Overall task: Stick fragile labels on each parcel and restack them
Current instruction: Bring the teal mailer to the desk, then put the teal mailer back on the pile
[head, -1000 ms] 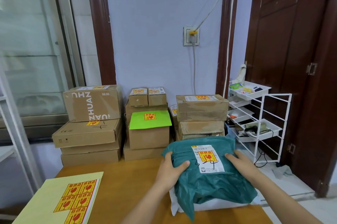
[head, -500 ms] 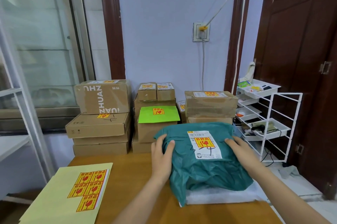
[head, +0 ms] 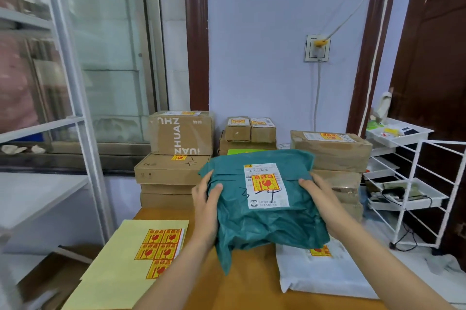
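I hold the green parcel (head: 262,198) above the tabletop (head: 249,284).
My left hand (head: 205,205) and right hand (head: 320,198) grip its sides.

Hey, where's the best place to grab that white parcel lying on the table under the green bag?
Probably by the near right edge of the white parcel, coming from the right. It lies flat and soft, and that part shows bare, while the green bag, held by the left hand and right hand, hangs over its far left.
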`<state>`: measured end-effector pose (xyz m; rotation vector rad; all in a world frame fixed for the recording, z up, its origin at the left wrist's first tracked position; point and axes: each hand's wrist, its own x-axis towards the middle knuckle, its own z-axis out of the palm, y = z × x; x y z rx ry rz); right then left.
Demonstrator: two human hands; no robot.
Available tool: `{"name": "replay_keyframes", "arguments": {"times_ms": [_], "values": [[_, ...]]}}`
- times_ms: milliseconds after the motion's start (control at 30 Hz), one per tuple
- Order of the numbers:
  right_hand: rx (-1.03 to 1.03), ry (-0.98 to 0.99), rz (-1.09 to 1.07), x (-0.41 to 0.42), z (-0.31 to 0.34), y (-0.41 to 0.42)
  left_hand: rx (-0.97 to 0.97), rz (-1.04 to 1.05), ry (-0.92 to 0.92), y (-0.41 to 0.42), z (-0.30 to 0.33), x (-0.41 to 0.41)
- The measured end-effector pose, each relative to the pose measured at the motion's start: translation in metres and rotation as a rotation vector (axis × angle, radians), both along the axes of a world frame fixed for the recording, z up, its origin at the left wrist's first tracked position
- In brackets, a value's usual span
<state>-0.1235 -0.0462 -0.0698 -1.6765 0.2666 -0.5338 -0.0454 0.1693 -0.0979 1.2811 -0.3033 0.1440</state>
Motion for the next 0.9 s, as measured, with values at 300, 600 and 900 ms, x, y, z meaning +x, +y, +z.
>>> {"name": "replay_keyframes", "arguments": {"times_ms": [300, 600, 900], "values": [[0.062, -0.029, 0.141, 0.035, 0.018, 0.048, -0.132, -0.095, 0.024, 0.051, 0.027, 0.030], [0.066, -0.102, 0.167, 0.071, 0.034, 0.082, -0.193, -0.025, 0.048, 0.084, 0.060, 0.067], [0.053, -0.113, 0.179, 0.118, 0.047, 0.109, -0.139, 0.056, 0.197, 0.116, 0.085, 0.110]]}}
